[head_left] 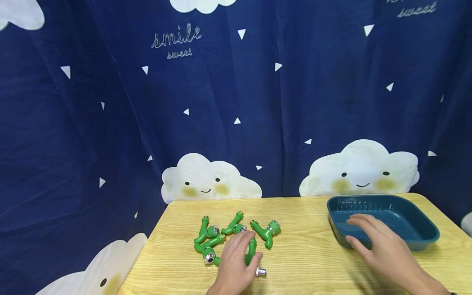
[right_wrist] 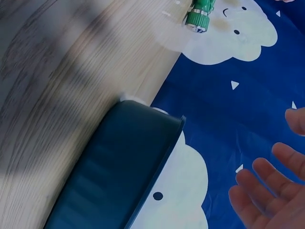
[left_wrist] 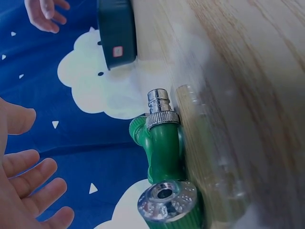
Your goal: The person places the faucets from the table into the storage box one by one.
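Observation:
Several green plastic taps with silver fittings lie grouped on the table, among them one tap point(head_left: 266, 234) at the group's right edge. My left hand point(head_left: 236, 260) hovers over the front of this group, fingers relaxed and spread, holding nothing. It hides part of the nearest tap point(head_left: 251, 250), whose silver spout end shows beside the thumb; the left wrist view shows this tap point(left_wrist: 164, 148) close up, apart from the fingers. To the right, my right hand point(head_left: 387, 252) is held with loose fingers in front of the dark teal basin point(head_left: 402, 223), overlapping its near left side and gripping nothing.
The light wood table point(head_left: 302, 246) ends at a dark blue curtain point(head_left: 221, 82) printed with white clouds and triangles. The basin stands near the table's right edge, its raised walls facing the taps. Bare wood lies between taps and basin.

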`<state>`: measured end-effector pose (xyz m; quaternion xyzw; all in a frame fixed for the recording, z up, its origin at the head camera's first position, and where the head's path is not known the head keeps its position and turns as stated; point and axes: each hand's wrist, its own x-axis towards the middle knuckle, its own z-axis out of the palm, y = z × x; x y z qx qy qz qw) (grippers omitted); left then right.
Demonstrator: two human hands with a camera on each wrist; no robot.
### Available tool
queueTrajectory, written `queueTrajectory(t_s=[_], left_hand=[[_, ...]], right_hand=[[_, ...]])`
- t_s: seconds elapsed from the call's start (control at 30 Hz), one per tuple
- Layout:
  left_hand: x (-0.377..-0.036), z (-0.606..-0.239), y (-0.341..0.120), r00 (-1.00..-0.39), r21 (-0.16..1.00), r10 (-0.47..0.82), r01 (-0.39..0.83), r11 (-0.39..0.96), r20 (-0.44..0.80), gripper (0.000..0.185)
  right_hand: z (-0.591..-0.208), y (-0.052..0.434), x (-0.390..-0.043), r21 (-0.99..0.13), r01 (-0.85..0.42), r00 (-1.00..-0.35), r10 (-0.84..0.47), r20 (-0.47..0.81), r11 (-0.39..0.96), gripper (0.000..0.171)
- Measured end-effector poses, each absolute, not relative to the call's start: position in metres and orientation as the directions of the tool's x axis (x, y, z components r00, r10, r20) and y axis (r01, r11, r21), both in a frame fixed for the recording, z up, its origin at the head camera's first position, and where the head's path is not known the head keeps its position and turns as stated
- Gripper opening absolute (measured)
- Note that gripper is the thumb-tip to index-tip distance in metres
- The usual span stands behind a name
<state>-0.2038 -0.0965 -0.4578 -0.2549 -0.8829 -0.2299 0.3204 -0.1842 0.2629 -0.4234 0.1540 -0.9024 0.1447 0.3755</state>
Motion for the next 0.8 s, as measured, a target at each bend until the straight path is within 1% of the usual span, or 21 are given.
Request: queueTrajectory(t_s=[0.3, 0.57, 0.8], left_hand=[[-0.204, -0.459, -0.098, -0.642, 0.221, 0.295, 0.598, 0.770, 0.708, 0.047], [-0.203, -0.459, -0.098, -0.654, 0.226, 0.296, 0.591, 0.774, 0.697, 0.046], [-0.202, -0.459, -0.097, -0.680, 0.246, 0.301, 0.584, 0.774, 0.669, 0.046]], right_hand=[[-0.425, 0.284, -0.185, -0.152, -0.389, -0.647, -0.152, 0.748, 0.909, 0.045], [-0.427, 0.296, -0.185, -0.171, -0.362, -0.660, -0.123, 0.741, 0.916, 0.042], [-0.426, 0.304, -0.183, -0.176, -0.317, -0.695, -0.102, 0.712, 0.932, 0.039]])
